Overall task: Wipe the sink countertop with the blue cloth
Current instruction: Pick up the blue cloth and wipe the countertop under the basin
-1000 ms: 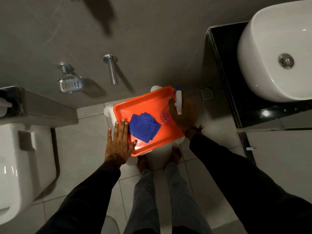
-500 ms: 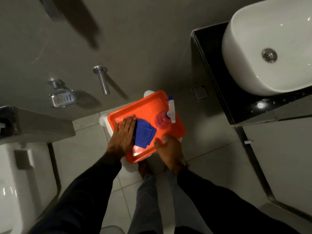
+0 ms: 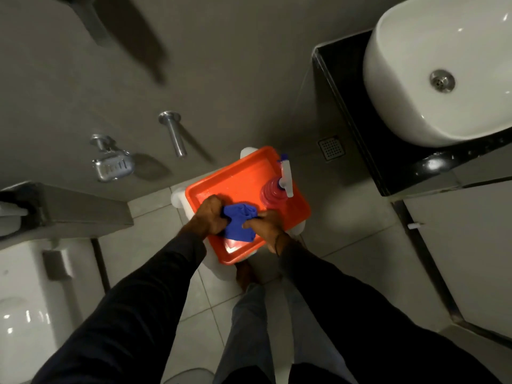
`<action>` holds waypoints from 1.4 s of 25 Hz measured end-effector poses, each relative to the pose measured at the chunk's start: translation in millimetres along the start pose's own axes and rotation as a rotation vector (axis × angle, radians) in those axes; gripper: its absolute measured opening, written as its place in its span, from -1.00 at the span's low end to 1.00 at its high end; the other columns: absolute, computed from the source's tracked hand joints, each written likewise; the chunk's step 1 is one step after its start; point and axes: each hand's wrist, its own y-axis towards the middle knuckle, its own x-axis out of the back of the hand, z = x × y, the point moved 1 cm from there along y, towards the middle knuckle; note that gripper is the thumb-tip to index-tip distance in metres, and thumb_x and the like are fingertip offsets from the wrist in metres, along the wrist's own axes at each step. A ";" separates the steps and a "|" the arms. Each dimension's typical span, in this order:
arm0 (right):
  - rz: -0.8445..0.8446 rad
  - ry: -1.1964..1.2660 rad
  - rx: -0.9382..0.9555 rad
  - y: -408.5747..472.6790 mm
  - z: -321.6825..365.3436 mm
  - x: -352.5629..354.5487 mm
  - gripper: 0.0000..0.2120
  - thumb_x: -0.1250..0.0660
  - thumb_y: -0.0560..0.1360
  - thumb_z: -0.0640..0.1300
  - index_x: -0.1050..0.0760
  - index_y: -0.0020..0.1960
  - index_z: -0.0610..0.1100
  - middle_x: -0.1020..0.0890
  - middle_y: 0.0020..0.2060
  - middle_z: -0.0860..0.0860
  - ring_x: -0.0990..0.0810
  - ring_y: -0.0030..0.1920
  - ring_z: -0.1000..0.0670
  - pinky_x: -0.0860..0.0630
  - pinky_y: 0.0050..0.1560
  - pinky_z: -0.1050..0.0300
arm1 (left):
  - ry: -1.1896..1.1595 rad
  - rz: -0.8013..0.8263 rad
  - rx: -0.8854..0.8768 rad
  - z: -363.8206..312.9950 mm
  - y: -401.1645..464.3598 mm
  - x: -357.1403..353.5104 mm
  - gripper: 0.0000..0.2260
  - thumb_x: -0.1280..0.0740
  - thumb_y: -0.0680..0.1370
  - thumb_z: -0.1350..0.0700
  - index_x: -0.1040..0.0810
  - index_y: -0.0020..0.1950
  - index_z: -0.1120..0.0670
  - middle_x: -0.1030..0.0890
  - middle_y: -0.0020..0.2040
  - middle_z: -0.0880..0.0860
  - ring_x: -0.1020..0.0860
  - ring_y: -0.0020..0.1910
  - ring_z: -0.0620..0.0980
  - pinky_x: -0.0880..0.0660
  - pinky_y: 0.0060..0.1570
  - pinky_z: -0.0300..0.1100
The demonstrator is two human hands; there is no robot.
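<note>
Blue cloth [image 3: 238, 223]: bunched up over the near half of the orange tray [image 3: 238, 176], gripped from both sides.
Left hand [image 3: 209, 216]: grip curled tight on the cloth's left end.
Right hand [image 3: 266, 227]: fingers pinching the cloth's right edge.
Tray: rests on a white stool [image 3: 177, 195] on the tiled floor.
Spray bottle [image 3: 275, 187]: stands upright in the tray's far right corner, just beside the cloth.
Bench [image 3: 357, 112]: black, well apart at right, carrying the white sink [image 3: 415, 79].

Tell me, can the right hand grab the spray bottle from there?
Probably yes. The spray bottle stands on the same tray, just beyond the right hand, nothing between; that hand would have to let go of the cloth.
</note>
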 end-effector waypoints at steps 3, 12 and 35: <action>0.125 -0.002 0.115 -47.5 13.2 37.5 -0.69 -0.57 0.31 -0.24 -0.69 0.05 -0.22 -0.72 0.06 -0.17 -0.69 0.03 -0.16 -0.65 -0.04 -0.01 | -0.539 0.082 0.078 -10.8 -44.3 18.5 -0.81 -0.46 0.43 0.32 -0.67 0.03 0.21 -0.67 0.02 0.15 -0.65 -0.11 -0.03 -0.58 0.02 -0.12; 0.126 0.052 0.118 -136.5 17.1 209.8 -0.91 -0.53 0.42 -0.29 -0.63 -0.22 -0.22 -0.58 -0.57 0.17 -0.50 -0.59 0.23 -0.34 -0.58 0.47 | -0.945 0.072 0.036 -170.5 -89.5 -18.2 -0.86 -0.44 0.48 0.29 -0.66 0.01 0.30 -0.75 -0.19 0.05 -0.69 -0.21 -0.04 -0.63 -0.21 -0.27; -0.544 0.062 0.286 -24.1 -39.0 414.0 -0.75 -0.52 0.36 -0.23 -0.63 0.02 -0.20 -0.73 -0.10 -0.12 -0.67 -0.10 -0.07 -0.55 -0.10 0.19 | -0.455 -0.256 0.127 -402.9 53.0 -80.5 -0.75 -0.54 0.41 0.06 -0.69 0.00 0.16 -0.67 -0.10 0.05 -0.61 -0.06 -0.01 -0.49 0.02 -0.22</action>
